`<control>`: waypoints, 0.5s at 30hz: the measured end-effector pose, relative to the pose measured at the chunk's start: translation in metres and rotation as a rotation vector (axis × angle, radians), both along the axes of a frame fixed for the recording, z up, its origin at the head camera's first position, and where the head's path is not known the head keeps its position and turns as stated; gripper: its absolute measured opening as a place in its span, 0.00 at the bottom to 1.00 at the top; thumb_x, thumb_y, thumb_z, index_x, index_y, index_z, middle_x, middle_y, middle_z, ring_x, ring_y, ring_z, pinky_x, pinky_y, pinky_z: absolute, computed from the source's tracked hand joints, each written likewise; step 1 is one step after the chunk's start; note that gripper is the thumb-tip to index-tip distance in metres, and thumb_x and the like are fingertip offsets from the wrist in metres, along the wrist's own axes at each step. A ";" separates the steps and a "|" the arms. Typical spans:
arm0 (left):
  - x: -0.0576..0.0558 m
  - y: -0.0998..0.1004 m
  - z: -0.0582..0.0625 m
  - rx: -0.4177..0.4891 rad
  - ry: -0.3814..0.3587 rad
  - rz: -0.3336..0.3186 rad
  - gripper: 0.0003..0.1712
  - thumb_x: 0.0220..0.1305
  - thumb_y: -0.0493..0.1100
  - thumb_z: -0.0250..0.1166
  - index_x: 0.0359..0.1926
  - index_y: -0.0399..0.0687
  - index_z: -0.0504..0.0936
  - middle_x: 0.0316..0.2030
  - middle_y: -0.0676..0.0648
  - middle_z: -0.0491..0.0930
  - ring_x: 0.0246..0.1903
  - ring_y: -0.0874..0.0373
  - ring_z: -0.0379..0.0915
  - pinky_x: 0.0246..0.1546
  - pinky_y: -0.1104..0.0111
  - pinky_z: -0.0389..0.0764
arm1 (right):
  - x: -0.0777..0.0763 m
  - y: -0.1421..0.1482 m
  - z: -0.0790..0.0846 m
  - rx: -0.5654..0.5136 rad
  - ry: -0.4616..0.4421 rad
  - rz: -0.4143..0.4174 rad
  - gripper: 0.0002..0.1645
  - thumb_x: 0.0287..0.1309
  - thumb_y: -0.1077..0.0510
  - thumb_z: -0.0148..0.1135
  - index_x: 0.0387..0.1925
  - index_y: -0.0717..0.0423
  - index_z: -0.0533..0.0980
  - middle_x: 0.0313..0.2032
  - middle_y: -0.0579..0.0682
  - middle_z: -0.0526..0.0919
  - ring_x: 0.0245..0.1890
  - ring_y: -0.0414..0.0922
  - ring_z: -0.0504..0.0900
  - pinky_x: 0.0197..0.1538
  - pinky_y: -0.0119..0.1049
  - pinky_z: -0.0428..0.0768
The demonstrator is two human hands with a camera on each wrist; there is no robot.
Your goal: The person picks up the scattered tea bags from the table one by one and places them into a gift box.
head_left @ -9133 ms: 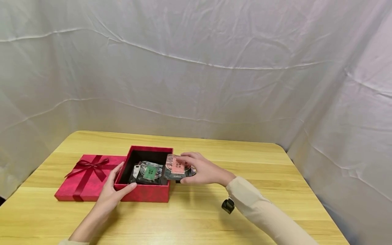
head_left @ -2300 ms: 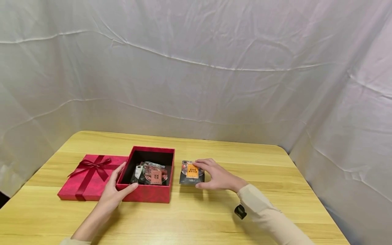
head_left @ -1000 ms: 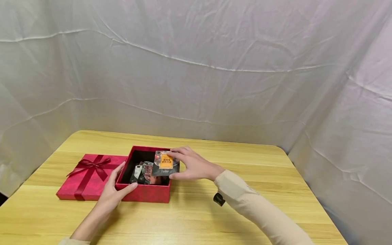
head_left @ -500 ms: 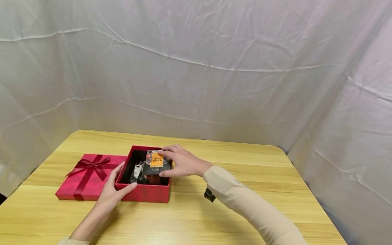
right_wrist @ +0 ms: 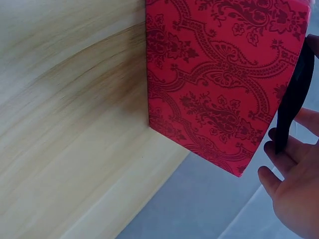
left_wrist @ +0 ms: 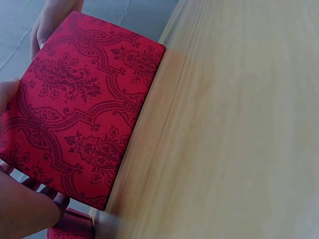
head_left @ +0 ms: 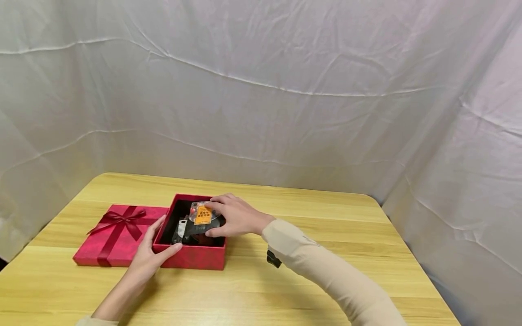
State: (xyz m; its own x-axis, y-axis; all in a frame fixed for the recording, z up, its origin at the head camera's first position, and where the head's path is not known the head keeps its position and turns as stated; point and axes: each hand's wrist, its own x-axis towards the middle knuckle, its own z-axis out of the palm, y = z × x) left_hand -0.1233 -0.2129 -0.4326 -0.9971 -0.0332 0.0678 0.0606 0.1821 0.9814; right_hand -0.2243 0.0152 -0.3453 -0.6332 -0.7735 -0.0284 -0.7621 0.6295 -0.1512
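Note:
A red patterned gift box (head_left: 193, 258) with a dark inside stands uncovered on the table. My left hand (head_left: 146, 259) grips its near left corner, thumb at the front rim and fingers along the left side. Over the box opening, my right hand (head_left: 240, 216) pinches a dark food packet with an orange label (head_left: 202, 215) by its right side, thumb at the near edge. The packet is tilted in the right wrist view, where its dark edge (right_wrist: 294, 97) shows beside the box wall. A black-and-white packet (head_left: 180, 230) lies inside; other contents are mostly hidden.
The red lid (head_left: 116, 237) with a dark red ribbon bow (head_left: 122, 219) lies directly left of the box. Both are on a light wooden table (head_left: 318, 217). A pale cloth curtain (head_left: 261, 90) hangs behind and at the sides.
My right hand has picked the orange-label packet off the table and carried it left, then down over the box. Earlier, a pink-label packet went into the box. My left hand keeps its grip.

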 end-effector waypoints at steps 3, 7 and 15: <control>0.001 0.000 0.000 0.005 -0.005 -0.001 0.51 0.62 0.41 0.67 0.77 0.52 0.44 0.71 0.39 0.52 0.63 0.48 0.52 0.56 0.60 0.61 | 0.000 -0.004 0.001 0.003 -0.002 0.000 0.46 0.56 0.33 0.61 0.71 0.46 0.62 0.68 0.49 0.63 0.66 0.45 0.61 0.66 0.38 0.62; 0.001 -0.001 0.000 0.013 -0.010 -0.002 0.51 0.62 0.42 0.67 0.77 0.52 0.44 0.70 0.39 0.52 0.63 0.48 0.53 0.56 0.60 0.61 | -0.002 -0.008 0.001 0.006 -0.003 0.005 0.46 0.56 0.34 0.61 0.71 0.47 0.62 0.68 0.49 0.64 0.66 0.44 0.61 0.65 0.37 0.63; 0.001 -0.001 0.001 0.022 -0.022 -0.009 0.50 0.63 0.42 0.66 0.77 0.52 0.44 0.70 0.39 0.53 0.62 0.48 0.54 0.48 0.78 0.65 | -0.008 -0.016 0.003 0.019 -0.006 0.011 0.46 0.56 0.34 0.62 0.71 0.48 0.63 0.67 0.50 0.64 0.65 0.45 0.61 0.64 0.37 0.64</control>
State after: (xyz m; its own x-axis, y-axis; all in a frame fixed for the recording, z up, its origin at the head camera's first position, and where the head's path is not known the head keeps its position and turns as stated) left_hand -0.1224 -0.2137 -0.4312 -0.9987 -0.0253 0.0448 0.0402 0.1603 0.9862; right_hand -0.2320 -0.0011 -0.3427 -0.6248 -0.7794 -0.0466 -0.7679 0.6242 -0.1437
